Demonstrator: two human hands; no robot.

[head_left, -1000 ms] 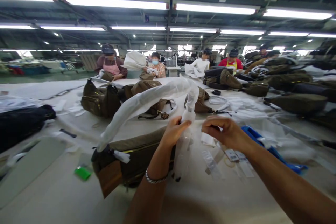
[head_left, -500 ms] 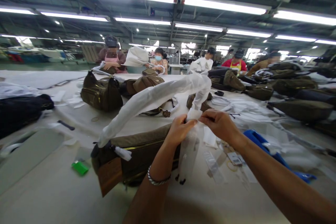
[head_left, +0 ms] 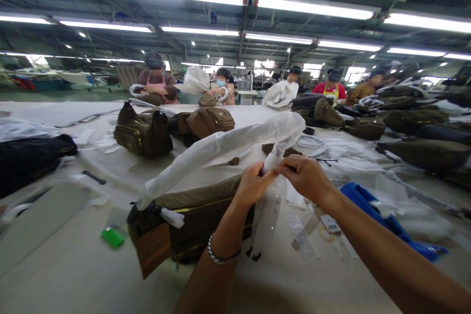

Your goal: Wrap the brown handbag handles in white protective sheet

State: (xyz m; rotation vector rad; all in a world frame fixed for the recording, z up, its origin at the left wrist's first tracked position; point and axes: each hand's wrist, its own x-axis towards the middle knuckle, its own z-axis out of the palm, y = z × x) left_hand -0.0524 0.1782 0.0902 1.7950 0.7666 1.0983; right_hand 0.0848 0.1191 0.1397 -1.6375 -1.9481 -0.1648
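Observation:
An olive-brown bag (head_left: 198, 211) lies on the pale table (head_left: 73, 270) in front of me. Its strap, wrapped in white tissue (head_left: 221, 147), arches up from the bag's left end toward my hands. My left hand (head_left: 253, 184) pinches the wrapped strap end with closed fingers; a bracelet shows on that wrist. My right hand (head_left: 303, 174) meets it from the right, fingers closed on the same white wrapping. A clear plastic sleeve (head_left: 267, 221) hangs below both hands.
A green lighter-sized item (head_left: 113, 237) lies left of the bag. Blue plastic (head_left: 386, 221), tags and clear sleeves lie to the right. More olive bags (head_left: 143, 132) stand further back, with a dark bag (head_left: 29, 159) at the left. Several workers sit at the far side.
My right hand has come in from the right and closed on the wrapped strap end beside my left hand. The strap's arch has shifted slightly right.

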